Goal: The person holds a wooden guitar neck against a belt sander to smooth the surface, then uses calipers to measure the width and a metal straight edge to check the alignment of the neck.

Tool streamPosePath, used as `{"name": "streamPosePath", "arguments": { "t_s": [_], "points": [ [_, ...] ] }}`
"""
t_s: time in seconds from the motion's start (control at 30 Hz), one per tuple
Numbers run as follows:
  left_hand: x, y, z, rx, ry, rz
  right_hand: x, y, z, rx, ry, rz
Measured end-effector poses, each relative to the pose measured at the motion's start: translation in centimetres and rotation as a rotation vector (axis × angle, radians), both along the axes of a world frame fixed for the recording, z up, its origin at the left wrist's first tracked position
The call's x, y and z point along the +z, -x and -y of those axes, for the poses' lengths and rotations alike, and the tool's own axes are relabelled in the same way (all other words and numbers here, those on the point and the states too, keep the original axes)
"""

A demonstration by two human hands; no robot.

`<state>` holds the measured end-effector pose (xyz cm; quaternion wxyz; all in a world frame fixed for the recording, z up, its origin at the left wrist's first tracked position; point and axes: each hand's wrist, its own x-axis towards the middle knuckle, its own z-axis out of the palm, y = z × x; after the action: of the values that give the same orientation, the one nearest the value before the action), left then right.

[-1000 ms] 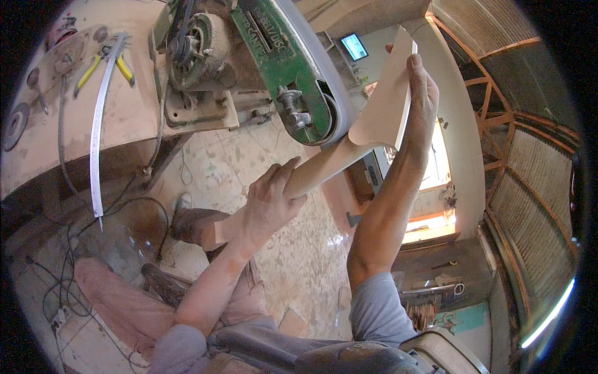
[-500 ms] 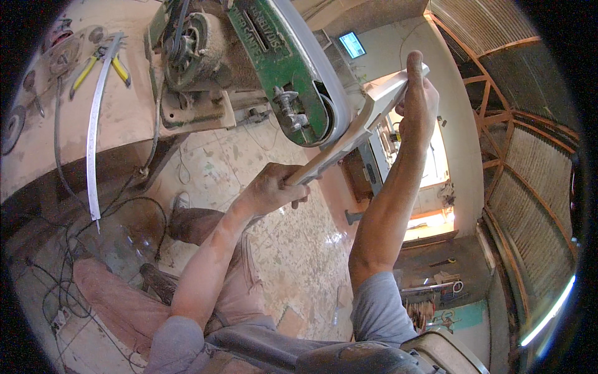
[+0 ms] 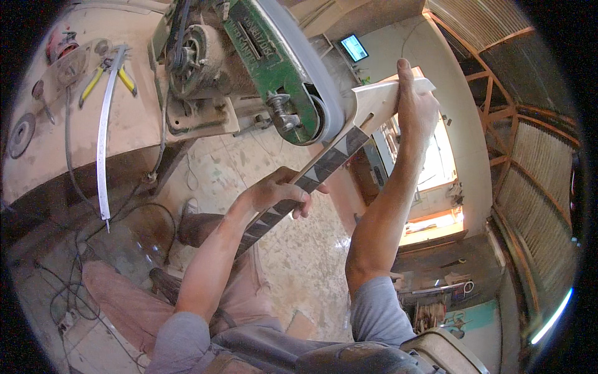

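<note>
My left hand [image 3: 283,194] is closed round a guitar neck [image 3: 334,153] of pale wood; its fingerboard faces upward, dark with light angular inlays. My right hand [image 3: 416,112] grips the pale headstock [image 3: 383,103] at the upper right, thumb on top. Where headstock meets neck, the piece is at the rounded end of a green belt sander [image 3: 271,68], touching or very close to its grey belt [image 3: 328,93]; I cannot tell which. The sander's motor and pulley [image 3: 190,59] are coated in dust.
A workbench [image 3: 59,137] at left holds yellow-handled pliers [image 3: 124,78], a long metal caliper [image 3: 104,156] and a grinding disc [image 3: 22,136]. Cables [image 3: 75,277] lie on the dusty tiled floor [image 3: 293,262]. A lit screen [image 3: 354,47] and bright openings [image 3: 436,162] are beyond.
The piece has rolled over, from bare back and edge to its fingerboard showing face up. My right hand has shifted slightly with the headstock, and my left fingers have moved round the neck.
</note>
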<state>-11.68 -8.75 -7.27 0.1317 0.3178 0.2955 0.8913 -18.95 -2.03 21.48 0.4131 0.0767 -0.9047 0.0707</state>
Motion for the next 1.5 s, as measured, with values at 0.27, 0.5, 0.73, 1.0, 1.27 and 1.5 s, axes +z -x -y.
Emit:
{"name": "streamPosePath", "arguments": {
  "t_s": [0.27, 0.5, 0.73, 1.0, 1.27, 1.5],
  "points": [
    [0.4, -2.1, -0.5, 0.832, 0.417, -0.006, 0.0, 0.7, 1.7, 0.405, 0.239, 0.436],
    [-0.3, -3.4, -2.7, 1.501, 0.514, -0.003, -1.9, 0.0, 2.0, 0.818, 0.376, 0.534],
    [-0.1, -4.2, -3.6, 1.554, 0.606, 0.086, -3.1, 0.0, 1.6, 1.0, 0.428, 0.552],
    [-0.4, -2.0, -2.9, 1.492, 0.44, -0.088, -1.7, 0.6, 1.3, 0.794, 0.28, 0.435],
    [0.1, -1.3, -2.4, 1.053, 0.491, 0.021, -1.6, 1.8, 0.7, 0.547, 0.267, 0.322],
    [0.9, -1.4, -3.2, 1.512, 0.564, -0.044, -0.9, 0.5, -0.5, 0.808, 0.488, 0.388]
  ]
}}
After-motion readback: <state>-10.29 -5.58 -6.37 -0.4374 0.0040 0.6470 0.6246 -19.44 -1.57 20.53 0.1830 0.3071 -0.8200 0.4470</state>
